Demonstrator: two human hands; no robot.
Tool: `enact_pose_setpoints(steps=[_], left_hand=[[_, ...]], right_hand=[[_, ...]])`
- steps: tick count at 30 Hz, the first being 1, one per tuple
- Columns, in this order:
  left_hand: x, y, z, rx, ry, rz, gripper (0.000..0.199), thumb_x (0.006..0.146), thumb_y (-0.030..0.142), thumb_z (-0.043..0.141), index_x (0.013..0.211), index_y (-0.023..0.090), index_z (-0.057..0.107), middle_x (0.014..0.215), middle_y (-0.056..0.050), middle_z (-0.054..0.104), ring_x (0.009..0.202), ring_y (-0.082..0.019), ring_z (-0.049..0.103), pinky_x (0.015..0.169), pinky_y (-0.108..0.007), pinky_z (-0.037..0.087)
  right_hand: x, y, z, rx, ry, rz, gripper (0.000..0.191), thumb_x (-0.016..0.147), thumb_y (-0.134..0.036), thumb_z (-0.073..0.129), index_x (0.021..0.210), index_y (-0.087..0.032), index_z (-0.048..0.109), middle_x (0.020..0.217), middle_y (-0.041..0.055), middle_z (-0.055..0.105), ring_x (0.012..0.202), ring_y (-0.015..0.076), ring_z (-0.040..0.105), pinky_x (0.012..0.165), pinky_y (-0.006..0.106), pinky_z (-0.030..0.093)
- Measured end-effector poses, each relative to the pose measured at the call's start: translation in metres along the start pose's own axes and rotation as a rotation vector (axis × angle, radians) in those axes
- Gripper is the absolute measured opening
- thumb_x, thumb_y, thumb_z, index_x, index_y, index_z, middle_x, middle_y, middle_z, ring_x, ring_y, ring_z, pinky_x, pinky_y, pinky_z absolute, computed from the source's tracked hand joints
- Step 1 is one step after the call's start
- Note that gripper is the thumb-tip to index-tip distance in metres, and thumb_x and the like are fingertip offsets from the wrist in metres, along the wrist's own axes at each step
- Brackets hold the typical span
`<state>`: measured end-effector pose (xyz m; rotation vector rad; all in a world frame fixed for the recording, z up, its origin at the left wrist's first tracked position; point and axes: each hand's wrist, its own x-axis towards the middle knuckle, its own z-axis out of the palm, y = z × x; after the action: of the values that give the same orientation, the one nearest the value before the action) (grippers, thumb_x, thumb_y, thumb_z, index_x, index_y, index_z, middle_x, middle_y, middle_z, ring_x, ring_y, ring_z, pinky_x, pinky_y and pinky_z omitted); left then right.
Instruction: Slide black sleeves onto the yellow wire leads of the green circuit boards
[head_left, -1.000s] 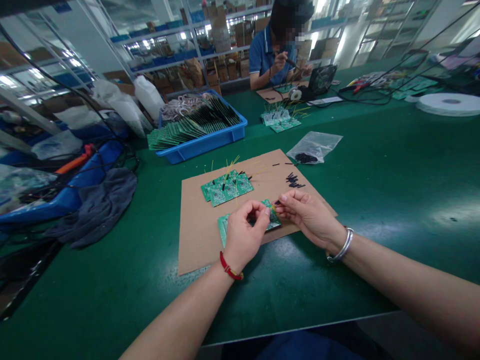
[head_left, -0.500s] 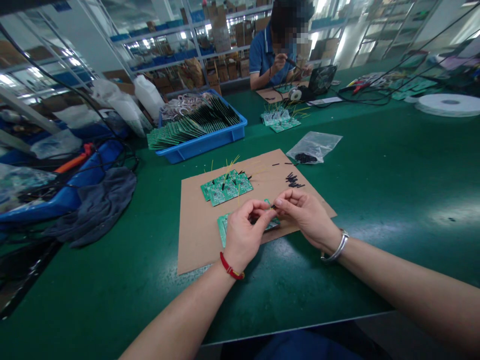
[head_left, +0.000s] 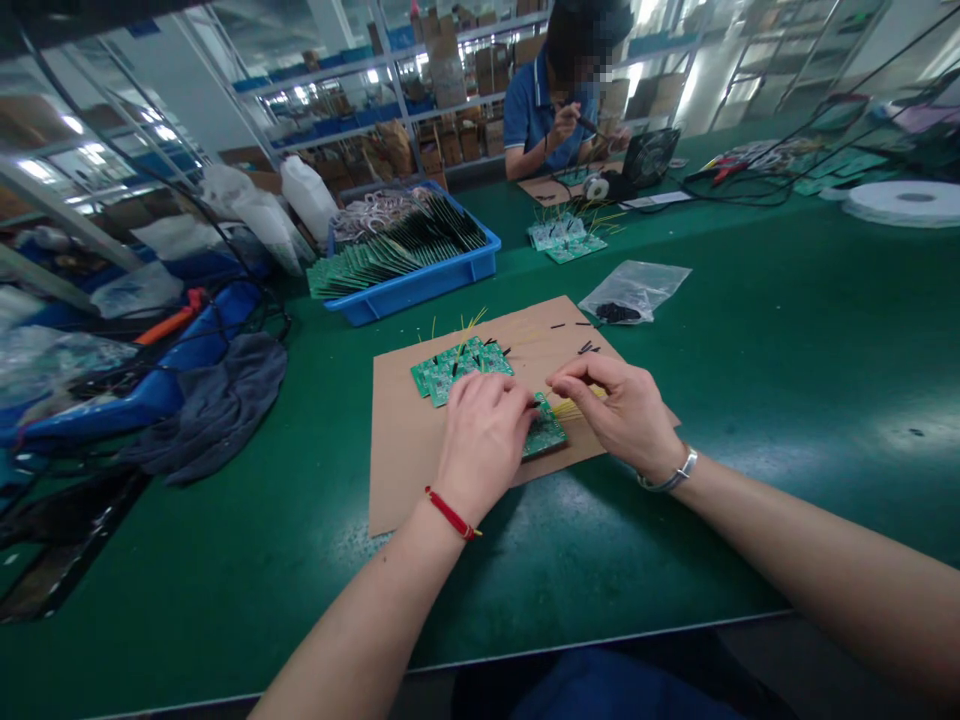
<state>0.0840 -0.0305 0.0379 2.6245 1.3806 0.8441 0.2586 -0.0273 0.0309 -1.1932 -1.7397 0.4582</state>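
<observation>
My left hand (head_left: 487,425) is closed over a green circuit board (head_left: 545,430), its fingertips at the board's upper edge; what they pinch is hidden. My right hand (head_left: 619,405) pinches at the board's upper right, its thumb and forefinger together on something too small to make out. Yellow wires (head_left: 574,407) run from the board beneath my right hand. Behind my left hand, more boards (head_left: 469,365) with upright yellow wires and black sleeves lie on the cardboard sheet (head_left: 409,460). Short black tubes (head_left: 589,348) lie just beyond my right hand.
A blue tray (head_left: 420,289) full of boards stands at the back left. Behind the cardboard lie a plastic bag (head_left: 637,290) and wired boards (head_left: 574,245). A dark cloth (head_left: 225,410) is at the left. Across the table, a person (head_left: 551,120) holds a tool.
My left hand has turned palm down over the board. My right hand has shifted slightly right and up, and yellow wires now show beneath it. The view has moved a little.
</observation>
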Motion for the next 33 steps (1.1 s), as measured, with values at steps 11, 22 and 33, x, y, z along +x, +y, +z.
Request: enact_pose_setpoints(steps=[11, 22, 33], left_hand=[[-0.001, -0.004, -0.004, 0.110, 0.032, 0.027, 0.006, 0.084, 0.021, 0.060, 0.081, 0.023, 0.065, 0.114, -0.003, 0.062, 0.122, -0.024, 0.045, 0.111, -0.053, 0.015], [-0.007, 0.009, -0.026, 0.023, 0.478, 0.023, 0.019, 0.082, 0.016, 0.056, 0.099, 0.023, 0.057, 0.114, -0.005, 0.064, 0.114, -0.022, 0.055, 0.110, -0.050, 0.020], [-0.028, 0.041, 0.035, -0.143, 0.040, 0.636, 0.013, 0.088, 0.020, 0.051, 0.094, 0.021, 0.062, 0.091, 0.003, 0.069, 0.093, -0.011, 0.059, 0.099, -0.031, 0.038]], right_hand=[[0.003, -0.004, 0.009, 0.065, 0.001, 0.016, 0.021, 0.089, -0.033, 0.053, 0.075, -0.021, 0.063, 0.072, 0.0016, 0.067, 0.069, 0.0160, 0.060, 0.066, 0.029, 0.043], [0.042, 0.033, -0.026, 0.016, 0.224, 0.057, 0.025, 0.090, -0.036, 0.049, 0.093, -0.019, 0.067, 0.088, 0.0059, 0.069, 0.081, 0.0179, 0.063, 0.074, 0.032, 0.047], [0.127, 0.106, -0.002, -0.904, -0.409, -0.049, 0.021, 0.082, -0.028, 0.056, 0.085, -0.020, 0.075, 0.095, 0.0099, 0.071, 0.094, 0.0245, 0.055, 0.076, 0.034, 0.030]])
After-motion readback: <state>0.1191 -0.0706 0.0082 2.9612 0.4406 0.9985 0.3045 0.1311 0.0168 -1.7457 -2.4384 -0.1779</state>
